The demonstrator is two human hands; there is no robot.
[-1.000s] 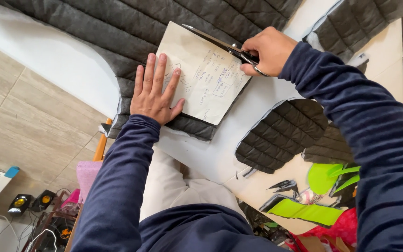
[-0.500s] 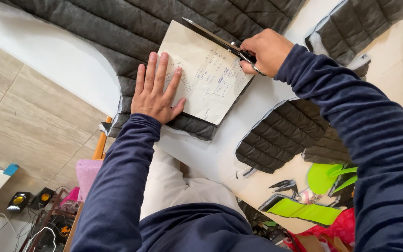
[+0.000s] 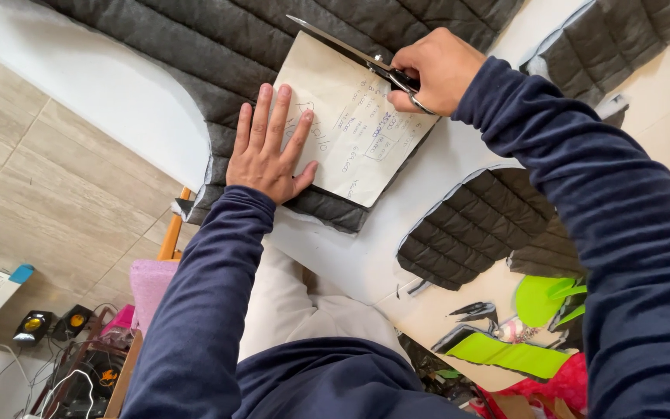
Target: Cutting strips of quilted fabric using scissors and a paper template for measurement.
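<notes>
- Right hand point(image 3: 437, 68) closed around scissors point(image 3: 366, 60), blades along far edge of paper pattern point(image 3: 350, 124).
- Left hand point(image 3: 269, 147) open, flat, fingers spread, pressing pattern's near-left side.
- Pattern: cream, roughly rectangular, handwritten marks, lies on dark grey quilted fabric point(image 3: 219, 54).
- Fabric on white table point(image 3: 102, 85); cut quilted pieces point(image 3: 474, 225) to the right.
- Tile floor point(image 3: 48, 202) left; neon green scraps point(image 3: 509, 353) lower right.
- Scissor handles hidden in fist; fabric cut off at top.
</notes>
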